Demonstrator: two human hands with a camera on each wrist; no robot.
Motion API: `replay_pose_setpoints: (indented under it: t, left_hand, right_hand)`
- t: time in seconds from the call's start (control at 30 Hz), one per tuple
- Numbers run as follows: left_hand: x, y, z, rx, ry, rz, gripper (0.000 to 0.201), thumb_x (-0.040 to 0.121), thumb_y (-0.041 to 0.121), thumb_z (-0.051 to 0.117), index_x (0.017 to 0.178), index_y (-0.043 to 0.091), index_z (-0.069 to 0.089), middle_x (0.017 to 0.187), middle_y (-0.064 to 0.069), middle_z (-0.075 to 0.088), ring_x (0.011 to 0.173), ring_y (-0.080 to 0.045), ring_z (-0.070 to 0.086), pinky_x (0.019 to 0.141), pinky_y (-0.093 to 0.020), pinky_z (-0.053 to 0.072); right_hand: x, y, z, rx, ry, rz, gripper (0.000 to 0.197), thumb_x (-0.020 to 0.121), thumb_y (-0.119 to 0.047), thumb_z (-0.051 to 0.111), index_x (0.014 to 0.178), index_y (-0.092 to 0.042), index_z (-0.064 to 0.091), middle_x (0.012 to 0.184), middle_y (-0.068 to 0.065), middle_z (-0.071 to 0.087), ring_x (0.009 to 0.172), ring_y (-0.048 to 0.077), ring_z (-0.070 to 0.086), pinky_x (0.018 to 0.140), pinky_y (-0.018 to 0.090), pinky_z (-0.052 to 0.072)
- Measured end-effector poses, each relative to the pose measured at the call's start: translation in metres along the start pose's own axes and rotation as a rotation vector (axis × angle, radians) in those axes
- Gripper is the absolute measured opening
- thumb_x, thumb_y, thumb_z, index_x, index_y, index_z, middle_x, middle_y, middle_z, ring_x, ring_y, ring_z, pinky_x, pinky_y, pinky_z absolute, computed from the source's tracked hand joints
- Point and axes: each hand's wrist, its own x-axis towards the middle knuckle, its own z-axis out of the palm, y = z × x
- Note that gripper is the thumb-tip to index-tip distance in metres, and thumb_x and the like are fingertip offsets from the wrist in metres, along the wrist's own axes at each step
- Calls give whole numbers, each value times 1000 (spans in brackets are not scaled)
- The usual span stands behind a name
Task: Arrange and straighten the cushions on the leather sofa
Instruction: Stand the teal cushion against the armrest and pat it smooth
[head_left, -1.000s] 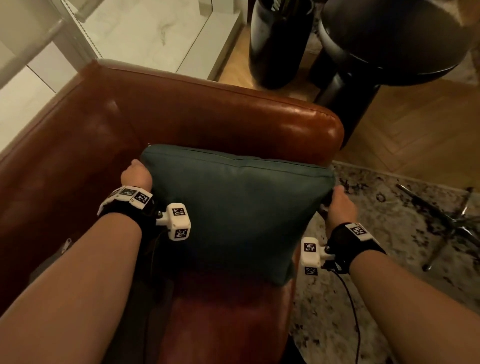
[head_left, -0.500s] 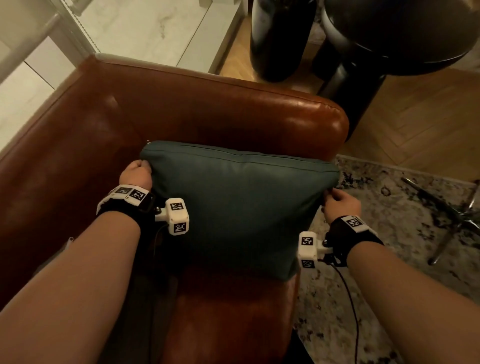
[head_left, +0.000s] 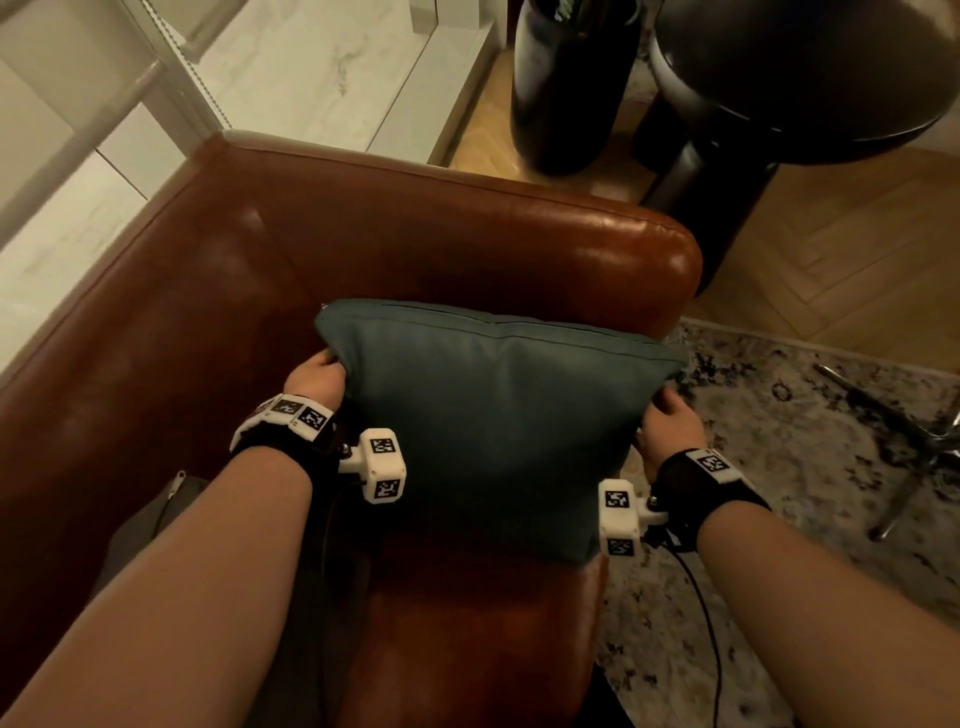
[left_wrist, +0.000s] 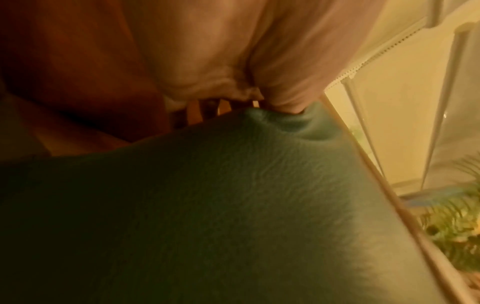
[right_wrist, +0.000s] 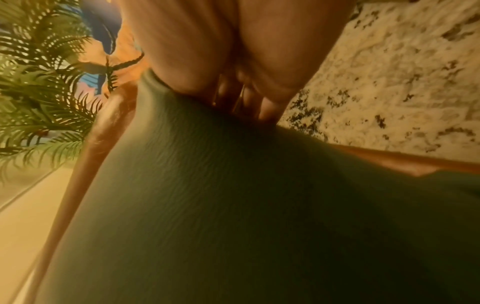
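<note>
A dark green leather cushion (head_left: 493, 415) stands on the seat of the brown leather sofa (head_left: 415, 244), leaning toward its armrest. My left hand (head_left: 317, 376) grips the cushion's upper left edge; the left wrist view shows the thumb dug into the green leather (left_wrist: 233, 205) near its corner. My right hand (head_left: 667, 423) grips the upper right edge, and in the right wrist view its fingers (right_wrist: 267, 107) curl behind the cushion (right_wrist: 233, 205) while the thumb lies on the front.
A grey cushion (head_left: 156, 519) lies partly hidden under my left forearm. Behind the armrest stand a tall black vase (head_left: 566, 88) and a round black side table (head_left: 800, 78). A patterned rug (head_left: 779, 467) and chrome chair legs (head_left: 909, 431) lie to the right.
Both hands have slid toward me along the cushion's sides and drawn its top slightly away from the armrest. The view has shifted a little too.
</note>
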Motion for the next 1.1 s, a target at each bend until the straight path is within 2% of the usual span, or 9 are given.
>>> replay_pose_setpoints:
  t: [0.2, 0.37, 0.5, 0.6, 0.7, 0.83, 0.9, 1.0, 1.1]
  left_hand:
    - [6, 2, -5, 85, 137, -21, 40, 101, 13, 42, 138, 6, 52, 142, -17, 52, 129, -34, 50, 97, -32, 43]
    - [10, 22, -21, -79, 100, -71, 41, 104, 16, 34, 143, 7, 44, 146, -16, 48, 131, -34, 48, 104, -37, 39]
    - [5, 25, -20, -311, 72, 3, 35, 102, 9, 36, 128, 15, 58, 98, -3, 64, 80, -18, 59, 67, -36, 49]
    - [7, 17, -12, -330, -11, 16, 25, 92, 28, 54, 113, 29, 68, 110, -4, 70, 101, -26, 64, 86, -38, 50]
    - [42, -8, -7, -333, -10, 55, 38, 56, 63, 66, 88, 44, 74, 109, 2, 74, 105, -26, 67, 99, -48, 50]
    - [-5, 23, -4, -385, 7, 30, 26, 78, 36, 70, 102, 27, 74, 109, -3, 73, 104, -27, 67, 98, -46, 51]
    - [-6, 28, -2, -369, 42, 5, 27, 88, 24, 64, 113, 20, 71, 116, -7, 70, 110, -28, 64, 101, -44, 50]
    - [7, 27, 0, -283, 6, 26, 45, 93, 31, 50, 132, 10, 58, 134, -15, 59, 125, -34, 56, 105, -47, 46]
    - [28, 19, -2, -380, 14, -55, 54, 68, 51, 68, 109, 16, 69, 116, -11, 70, 108, -36, 65, 98, -49, 50]
  right_hand:
    - [1, -15, -9, -69, 151, 62, 37, 99, -20, 55, 134, -10, 58, 126, 8, 63, 122, 32, 55, 101, 34, 42]
    - [18, -13, -28, -79, 152, 47, 31, 93, -20, 64, 123, -16, 66, 118, 10, 69, 101, 29, 66, 93, 49, 54]
    - [22, -12, -37, -45, 113, -4, 31, 97, -18, 57, 127, -13, 63, 121, 10, 67, 102, 28, 66, 93, 48, 54]
    - [10, -14, -30, 157, 39, 11, 31, 102, -18, 47, 132, -15, 57, 118, 6, 62, 105, 24, 60, 96, 41, 50]
    - [4, -18, -20, 129, 42, -29, 29, 101, -24, 49, 127, -23, 60, 113, 0, 62, 107, 23, 58, 100, 42, 48]
    - [27, -3, -18, -33, 99, -109, 33, 83, -46, 57, 109, -30, 70, 109, -3, 69, 106, 25, 63, 98, 51, 50]
    - [26, -3, -17, -91, 81, -133, 17, 86, -41, 56, 91, -31, 70, 107, -1, 70, 103, 26, 64, 96, 52, 51]
    - [12, -16, -14, -119, 79, -125, 14, 96, -29, 53, 86, -33, 63, 104, 1, 67, 103, 28, 63, 96, 53, 51]
    - [14, -19, -15, -132, 76, -121, 18, 97, -27, 53, 108, -27, 67, 106, 1, 65, 105, 29, 63, 96, 52, 51]
